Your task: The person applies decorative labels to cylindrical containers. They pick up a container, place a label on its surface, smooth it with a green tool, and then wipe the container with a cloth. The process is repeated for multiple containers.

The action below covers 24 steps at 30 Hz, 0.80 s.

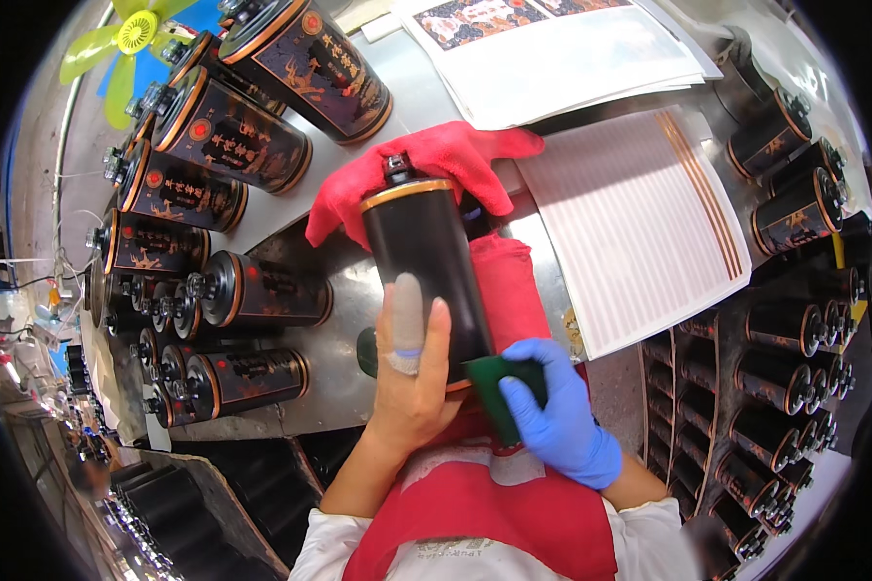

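Observation:
A plain black bottle (421, 252) with gold rings and a dark stopper lies on a red cloth (344, 198) in front of me. My left hand (412, 373) rests against its lower body, fingers stretched out along the surface; one finger wears a pale cover. In a blue glove, my right hand (562, 412) is closed on a flat dark green scraper (504, 392), whose near side meets the bottle's base. A red padded roll (506, 290) lies along the bottle's right side. Below my left hand's outer edge, a small dark green object (367, 351) is partly hidden.
Several decorated black bottles (233, 131) stand on the metal table (344, 382) at left. A striped transfer sheet (630, 223) lies at right, with printed papers (543, 58) behind. Racks of bottles (770, 387) fill the right side. A green fan (136, 39) is at far left.

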Tool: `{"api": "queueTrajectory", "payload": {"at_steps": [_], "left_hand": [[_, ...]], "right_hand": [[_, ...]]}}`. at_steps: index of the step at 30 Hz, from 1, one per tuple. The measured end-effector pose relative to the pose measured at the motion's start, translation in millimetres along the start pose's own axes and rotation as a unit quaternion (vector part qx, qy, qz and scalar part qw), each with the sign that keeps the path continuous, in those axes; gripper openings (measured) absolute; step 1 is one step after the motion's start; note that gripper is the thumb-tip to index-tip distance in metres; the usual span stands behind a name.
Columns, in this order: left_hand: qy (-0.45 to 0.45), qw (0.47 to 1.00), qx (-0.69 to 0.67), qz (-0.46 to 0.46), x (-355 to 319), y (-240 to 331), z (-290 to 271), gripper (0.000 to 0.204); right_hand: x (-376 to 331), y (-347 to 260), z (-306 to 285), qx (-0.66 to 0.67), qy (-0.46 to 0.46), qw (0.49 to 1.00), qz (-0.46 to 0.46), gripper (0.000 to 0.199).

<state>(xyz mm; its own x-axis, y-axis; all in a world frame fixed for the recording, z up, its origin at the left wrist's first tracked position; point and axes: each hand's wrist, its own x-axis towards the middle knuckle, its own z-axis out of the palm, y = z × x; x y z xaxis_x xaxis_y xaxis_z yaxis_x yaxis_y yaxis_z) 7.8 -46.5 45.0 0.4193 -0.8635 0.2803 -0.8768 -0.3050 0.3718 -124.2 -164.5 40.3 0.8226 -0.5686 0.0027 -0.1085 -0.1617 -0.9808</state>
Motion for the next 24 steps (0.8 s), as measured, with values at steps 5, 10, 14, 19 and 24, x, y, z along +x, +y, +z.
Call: {"api": "queueTrajectory", "payload": {"at_steps": [5,10,14,19,24], "left_hand": [[0.011,0.936,-0.315,-0.156,-34.5,-17.2,16.5,0.095],[0.059,0.987,-0.138,-0.065,-27.4,-1.5,6.6,0.100],[0.011,0.999,-0.039,-0.020,-16.9,-8.6,8.0,0.101],[0.047,0.960,-0.260,-0.093,-39.1,-21.9,24.9,0.094],[0.024,0.946,-0.313,-0.085,-33.6,-22.5,23.2,0.074]], "right_hand": [[0.2,21.6,-9.2,0.000,0.034,0.997,0.065,0.029],[-0.2,-7.1,-4.0,0.003,0.011,1.000,-0.018,0.029],[0.7,8.6,-4.3,0.030,0.016,0.998,0.058,0.027],[-0.1,0.4,-6.3,0.038,0.057,0.998,0.014,0.026],[4.0,18.0,-7.4,-0.001,0.051,0.996,0.080,0.025]]}}
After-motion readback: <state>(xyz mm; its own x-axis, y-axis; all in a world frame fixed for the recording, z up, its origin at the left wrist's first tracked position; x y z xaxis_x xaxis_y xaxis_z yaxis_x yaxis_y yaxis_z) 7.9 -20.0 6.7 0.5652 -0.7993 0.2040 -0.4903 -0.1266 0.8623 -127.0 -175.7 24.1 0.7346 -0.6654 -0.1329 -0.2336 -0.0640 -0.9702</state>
